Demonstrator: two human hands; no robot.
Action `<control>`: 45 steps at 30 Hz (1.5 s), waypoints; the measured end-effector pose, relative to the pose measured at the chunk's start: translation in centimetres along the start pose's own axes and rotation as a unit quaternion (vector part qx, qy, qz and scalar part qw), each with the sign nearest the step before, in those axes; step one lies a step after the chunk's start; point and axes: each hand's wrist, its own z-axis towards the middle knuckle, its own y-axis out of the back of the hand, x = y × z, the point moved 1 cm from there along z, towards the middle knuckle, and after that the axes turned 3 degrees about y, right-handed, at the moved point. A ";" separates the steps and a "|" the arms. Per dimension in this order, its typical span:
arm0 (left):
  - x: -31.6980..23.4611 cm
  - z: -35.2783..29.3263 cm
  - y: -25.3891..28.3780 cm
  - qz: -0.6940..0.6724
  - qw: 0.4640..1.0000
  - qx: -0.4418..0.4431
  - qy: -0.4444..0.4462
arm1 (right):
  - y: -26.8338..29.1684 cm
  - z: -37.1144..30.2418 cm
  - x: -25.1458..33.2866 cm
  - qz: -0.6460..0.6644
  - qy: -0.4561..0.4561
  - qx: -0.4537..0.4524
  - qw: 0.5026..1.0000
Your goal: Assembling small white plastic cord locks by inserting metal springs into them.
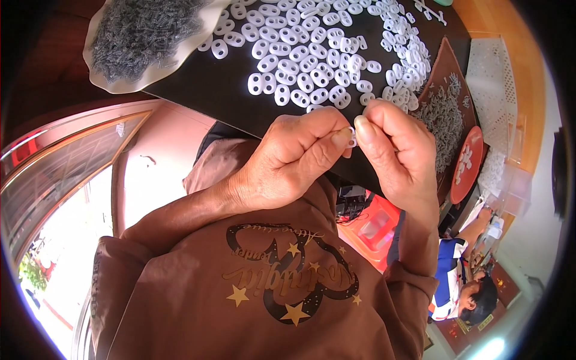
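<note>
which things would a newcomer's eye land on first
Probably the many two-holed white pieces spread over the dark table at the top. The grey bits heaped in a cream dish at upper left come next. Near the centre, the left hand pinches a small white part beside the right hand.

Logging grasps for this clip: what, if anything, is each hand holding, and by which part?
The left hand pinches a white two-holed piece by its left edge, between thumb and forefinger; whether the right hand holds anything cannot be told.
</note>
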 end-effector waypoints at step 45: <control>-0.1 0.2 0.1 0.021 1.000 -0.005 -0.021 | -0.8 -0.8 0.3 -0.043 0.022 -0.055 0.997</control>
